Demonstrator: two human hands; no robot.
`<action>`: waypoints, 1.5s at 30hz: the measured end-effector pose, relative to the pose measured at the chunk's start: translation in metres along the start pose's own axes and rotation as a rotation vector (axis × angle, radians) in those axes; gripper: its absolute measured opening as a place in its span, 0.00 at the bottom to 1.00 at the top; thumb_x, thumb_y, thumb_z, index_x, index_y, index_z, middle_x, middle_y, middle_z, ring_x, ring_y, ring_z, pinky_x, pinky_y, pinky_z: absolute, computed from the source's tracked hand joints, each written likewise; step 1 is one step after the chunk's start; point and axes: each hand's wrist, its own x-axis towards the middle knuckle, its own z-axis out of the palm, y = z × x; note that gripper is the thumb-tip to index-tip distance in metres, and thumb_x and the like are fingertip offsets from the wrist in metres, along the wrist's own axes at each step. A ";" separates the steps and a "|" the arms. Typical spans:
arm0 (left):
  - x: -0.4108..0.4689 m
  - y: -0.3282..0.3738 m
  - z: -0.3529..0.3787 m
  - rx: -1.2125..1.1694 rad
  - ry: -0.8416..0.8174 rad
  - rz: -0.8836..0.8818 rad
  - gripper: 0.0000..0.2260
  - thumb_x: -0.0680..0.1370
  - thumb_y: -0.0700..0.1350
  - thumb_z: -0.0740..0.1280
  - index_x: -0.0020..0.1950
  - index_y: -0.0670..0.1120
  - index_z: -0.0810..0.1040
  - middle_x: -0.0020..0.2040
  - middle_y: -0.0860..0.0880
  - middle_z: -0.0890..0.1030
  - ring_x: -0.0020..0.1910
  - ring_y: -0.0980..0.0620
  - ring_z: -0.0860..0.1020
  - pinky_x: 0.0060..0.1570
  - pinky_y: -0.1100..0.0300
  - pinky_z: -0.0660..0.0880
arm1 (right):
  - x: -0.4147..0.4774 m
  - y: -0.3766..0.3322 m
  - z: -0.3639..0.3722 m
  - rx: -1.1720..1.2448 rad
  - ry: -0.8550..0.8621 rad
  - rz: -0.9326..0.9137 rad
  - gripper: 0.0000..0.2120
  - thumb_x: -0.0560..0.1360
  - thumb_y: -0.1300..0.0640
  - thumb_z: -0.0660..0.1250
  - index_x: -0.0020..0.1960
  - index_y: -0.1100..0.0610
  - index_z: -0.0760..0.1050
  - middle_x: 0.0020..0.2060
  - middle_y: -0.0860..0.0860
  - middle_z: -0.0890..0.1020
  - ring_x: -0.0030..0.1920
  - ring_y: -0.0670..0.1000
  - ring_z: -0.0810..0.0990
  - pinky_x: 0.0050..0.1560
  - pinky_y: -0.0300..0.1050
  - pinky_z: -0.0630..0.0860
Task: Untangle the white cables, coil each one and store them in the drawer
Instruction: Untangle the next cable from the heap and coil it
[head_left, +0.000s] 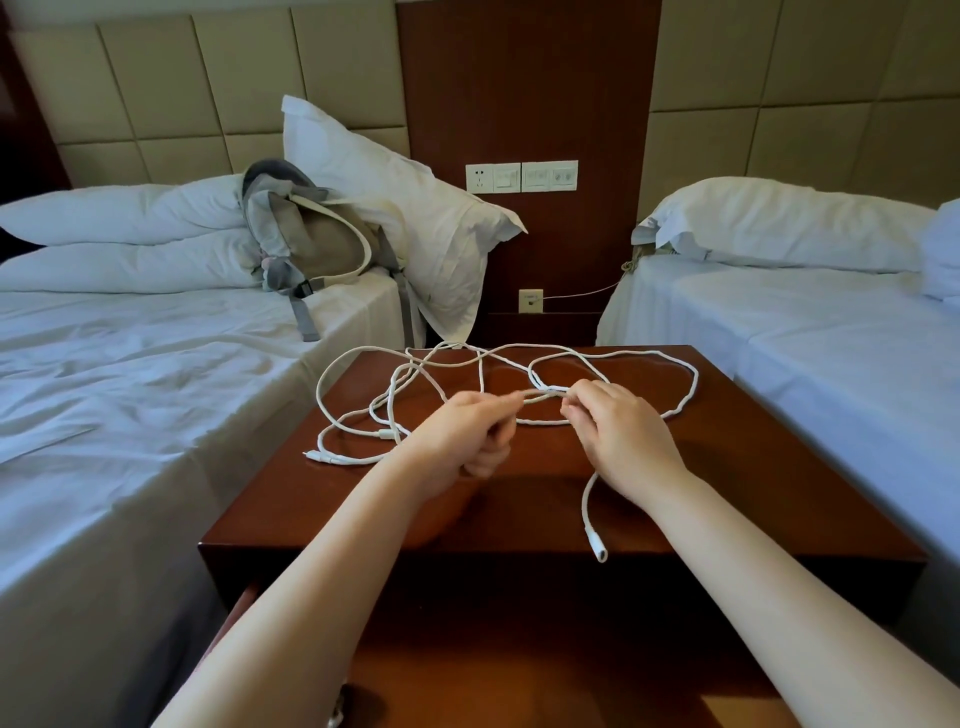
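Tangled white cables (415, 366) lie in loops across the top of a dark wooden nightstand (753, 467). My left hand (467, 431) pinches a cable strand at the middle of the tangle, its fingers curled. My right hand (618, 431) pinches the same crossing from the right side. One cable end with a white plug (597, 545) hangs over the nightstand's front edge below my right wrist. Two more connectors (332, 457) lie at the left edge of the top. The drawer (519, 670) below stands pulled out, its inside partly hidden by my forearms.
Beds with white sheets flank the nightstand, left (130, 389) and right (831, 332). A grey-beige backpack (311, 244) leans on a pillow on the left bed. Wall sockets (519, 176) sit on the wooden panel behind, and a thin cord (582, 294) runs from a lower outlet.
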 end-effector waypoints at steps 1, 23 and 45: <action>-0.001 0.004 0.000 -0.091 0.038 0.059 0.24 0.82 0.46 0.54 0.24 0.45 0.63 0.22 0.51 0.57 0.19 0.56 0.56 0.21 0.69 0.54 | 0.001 0.001 0.000 -0.004 -0.036 0.041 0.06 0.79 0.56 0.61 0.52 0.55 0.75 0.45 0.48 0.79 0.46 0.49 0.76 0.44 0.44 0.74; -0.013 0.041 -0.003 -0.491 0.065 0.311 0.25 0.82 0.47 0.51 0.24 0.46 0.64 0.22 0.51 0.58 0.19 0.57 0.56 0.20 0.67 0.55 | 0.042 -0.051 -0.016 0.306 0.268 -0.037 0.20 0.79 0.53 0.54 0.69 0.54 0.69 0.54 0.48 0.78 0.53 0.44 0.75 0.50 0.37 0.72; -0.015 0.032 -0.038 -0.090 0.757 0.589 0.13 0.81 0.39 0.56 0.40 0.47 0.74 0.33 0.50 0.72 0.32 0.56 0.71 0.36 0.62 0.69 | 0.008 -0.040 0.010 0.314 -0.305 0.020 0.18 0.80 0.48 0.59 0.31 0.47 0.67 0.27 0.44 0.72 0.30 0.44 0.71 0.34 0.37 0.65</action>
